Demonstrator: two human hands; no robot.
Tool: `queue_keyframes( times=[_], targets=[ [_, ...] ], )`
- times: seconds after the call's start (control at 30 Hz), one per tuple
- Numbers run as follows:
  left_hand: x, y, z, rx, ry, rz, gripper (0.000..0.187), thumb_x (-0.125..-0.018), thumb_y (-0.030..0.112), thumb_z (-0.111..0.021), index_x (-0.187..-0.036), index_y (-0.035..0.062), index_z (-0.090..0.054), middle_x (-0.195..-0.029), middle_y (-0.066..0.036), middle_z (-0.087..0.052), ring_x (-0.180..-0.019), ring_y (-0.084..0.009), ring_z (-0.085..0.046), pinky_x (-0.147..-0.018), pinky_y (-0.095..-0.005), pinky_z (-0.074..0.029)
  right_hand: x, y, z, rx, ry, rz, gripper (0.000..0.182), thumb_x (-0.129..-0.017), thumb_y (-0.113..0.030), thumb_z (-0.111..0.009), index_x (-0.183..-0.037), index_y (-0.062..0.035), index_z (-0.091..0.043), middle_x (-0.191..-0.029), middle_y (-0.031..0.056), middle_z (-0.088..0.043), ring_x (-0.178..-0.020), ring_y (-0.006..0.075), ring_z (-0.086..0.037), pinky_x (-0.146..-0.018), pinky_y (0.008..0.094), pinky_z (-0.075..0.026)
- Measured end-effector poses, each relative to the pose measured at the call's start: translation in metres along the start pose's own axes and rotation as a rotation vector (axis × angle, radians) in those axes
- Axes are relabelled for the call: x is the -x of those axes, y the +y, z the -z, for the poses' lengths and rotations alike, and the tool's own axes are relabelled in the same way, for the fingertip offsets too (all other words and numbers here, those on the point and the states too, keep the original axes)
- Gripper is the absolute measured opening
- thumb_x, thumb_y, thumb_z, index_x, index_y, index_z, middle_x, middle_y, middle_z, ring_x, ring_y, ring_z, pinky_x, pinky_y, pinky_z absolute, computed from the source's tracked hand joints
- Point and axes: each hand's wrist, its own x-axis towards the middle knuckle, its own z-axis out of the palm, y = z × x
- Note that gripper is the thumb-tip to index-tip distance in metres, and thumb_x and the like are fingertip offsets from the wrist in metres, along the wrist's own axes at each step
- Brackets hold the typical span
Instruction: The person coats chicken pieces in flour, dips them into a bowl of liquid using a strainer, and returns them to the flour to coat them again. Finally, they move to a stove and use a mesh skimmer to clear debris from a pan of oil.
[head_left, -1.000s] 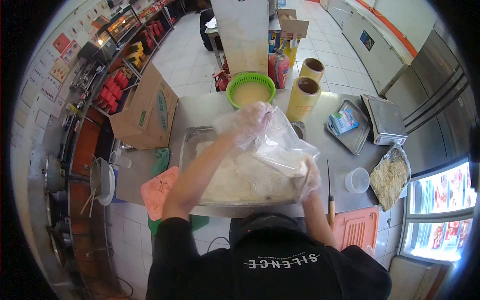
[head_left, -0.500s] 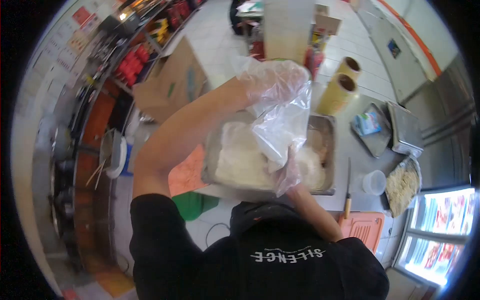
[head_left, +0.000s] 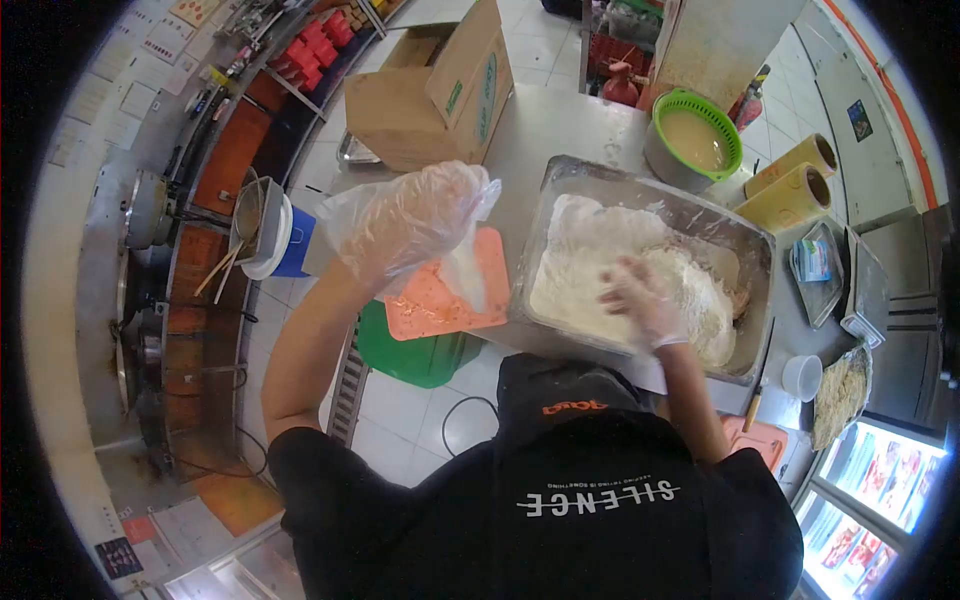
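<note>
My left hand [head_left: 425, 205], in a clear plastic glove, is closed round the top of a plastic bag [head_left: 465, 275]. The bag hangs over an orange board [head_left: 415, 300] and looks narrow, with something white inside. My right hand [head_left: 640, 300], also gloved, is over the white flour [head_left: 590, 270] in a deep metal tray [head_left: 545, 200], its fingers apart and nothing visible in them. Lumpy, flour-dusted pieces [head_left: 735, 300] lie at the tray's right side.
Behind the tray is a green strainer [head_left: 735, 150] over a pot. An open cardboard box [head_left: 410, 120] stands back left. Rightward are plastic-wrap rolls [head_left: 785, 200], a knife [head_left: 757, 395], a white tub [head_left: 802, 378] and a crumb-filled tray [head_left: 840, 395]. A green bin [head_left: 415, 350] is below the board.
My left hand has moved left, away from the tray, with the bag. My right hand has let go of the bag and is now over the flour. The view has shifted, showing the strainer.
</note>
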Motion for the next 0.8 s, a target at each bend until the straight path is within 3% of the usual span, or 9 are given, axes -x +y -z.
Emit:
queue_keyframes(
  times=[0.2,0.27,0.33,0.4,0.53,0.63,0.7,0.73,0.8],
  targets=[
    [0.046,-0.083,-0.173,0.004,0.087,0.054,0.018,-0.094,0.022,-0.054,-0.103,0.0100,-0.064,-0.100,-0.014,-0.066,-0.095,-0.0296,-0.066,-0.082,-0.0431,-0.053,0.005,0.003,0.103,0.718,0.603,0.243,0.037,-0.094,-0.031,-0.062,-0.117,-0.0013,-0.064,-0.102,0.0117,-0.071,-0.088,0.0173,-0.068,-0.079,0.0340,-0.054],
    [0.053,-0.096,-0.216,-0.232,-0.242,0.214,0.023,-0.097,0.025,-0.052,-0.104,0.0088,-0.066,-0.101,-0.016,-0.068,-0.098,-0.0303,-0.067,-0.082,-0.0446,-0.054,0.015,-0.005,0.109,1.288,0.588,0.082,0.042,-0.094,-0.032,-0.059,-0.122,-0.0016,-0.060,-0.111,0.0165,-0.069,-0.106,0.0258,-0.065,-0.093,0.0369,-0.049],
    [0.013,-0.035,-0.142,-0.032,-0.210,0.529,0.028,-0.096,0.028,-0.055,-0.108,0.0070,-0.067,-0.101,-0.017,-0.069,-0.094,-0.0324,-0.067,-0.081,-0.0444,-0.054,0.012,-0.006,0.080,1.719,0.355,-0.093,0.061,-0.091,-0.040,-0.059,-0.139,-0.0038,-0.048,-0.119,0.0224,-0.065,-0.127,0.0386,-0.051,-0.110,0.0465,-0.034],
    [0.006,-0.001,-0.102,0.066,0.017,0.598,0.030,-0.095,0.030,-0.057,-0.108,0.0054,-0.068,-0.099,-0.018,-0.069,-0.091,-0.0340,-0.067,-0.080,-0.0440,-0.054,-0.013,0.093,0.105,1.787,0.591,0.490,0.086,-0.086,-0.054,-0.059,-0.152,-0.0084,-0.029,-0.134,0.0265,-0.055,-0.136,0.0479,-0.037,-0.116,0.0568,-0.021],
    [-0.024,0.058,-0.088,0.596,0.426,0.653,0.033,-0.091,0.027,-0.065,-0.114,0.0032,-0.067,-0.107,-0.017,-0.070,-0.091,-0.0277,-0.070,-0.081,-0.0377,-0.054,-0.042,0.028,0.112,1.568,0.226,-0.213,0.097,-0.084,-0.062,-0.057,-0.157,-0.0118,-0.017,-0.149,0.0274,-0.039,-0.136,0.0514,-0.034,-0.115,0.0633,-0.014],
    [-0.071,0.113,-0.074,0.664,0.163,0.443,0.037,-0.092,0.032,-0.064,-0.117,0.0037,-0.066,-0.107,-0.017,-0.070,-0.096,-0.0296,-0.069,-0.085,-0.0382,-0.053,-0.043,0.019,0.114,1.339,0.233,-0.147,0.093,-0.085,-0.060,-0.058,-0.156,-0.0117,-0.021,-0.147,0.0264,-0.042,-0.134,0.0484,-0.040,-0.116,0.0586,-0.018],
    [-0.098,0.137,-0.118,0.699,-0.074,0.359,0.046,-0.093,0.038,-0.063,-0.125,0.0048,-0.061,-0.115,-0.019,-0.068,-0.108,-0.0290,-0.065,-0.094,-0.0399,-0.048,-0.029,0.044,0.125,1.357,0.204,0.122,0.089,-0.086,-0.055,-0.060,-0.154,-0.0106,-0.024,-0.141,0.0259,-0.049,-0.129,0.0460,-0.048,-0.114,0.0542,-0.027],
    [-0.115,0.153,-0.131,0.743,-0.121,0.367,0.048,-0.094,0.039,-0.061,-0.129,0.0061,-0.059,-0.121,-0.019,-0.065,-0.115,-0.0301,-0.061,-0.099,-0.0405,-0.045,-0.016,0.036,0.132,1.568,0.392,0.571,0.083,-0.086,-0.054,-0.061,-0.151,-0.0084,-0.034,-0.131,0.0254,-0.057,-0.121,0.0429,-0.055,-0.109,0.0494,-0.037],
    [-0.154,0.167,-0.194,0.741,-0.054,0.311,0.058,-0.095,0.039,-0.058,-0.140,0.0051,-0.046,-0.125,-0.023,-0.061,-0.119,-0.0342,-0.058,-0.100,-0.0439,-0.043,0.009,0.048,0.165,1.218,0.640,0.159,0.082,-0.086,-0.057,-0.060,-0.147,-0.0047,-0.040,-0.131,0.0262,-0.057,-0.120,0.0421,-0.056,-0.106,0.0466,-0.041]
  ],
)
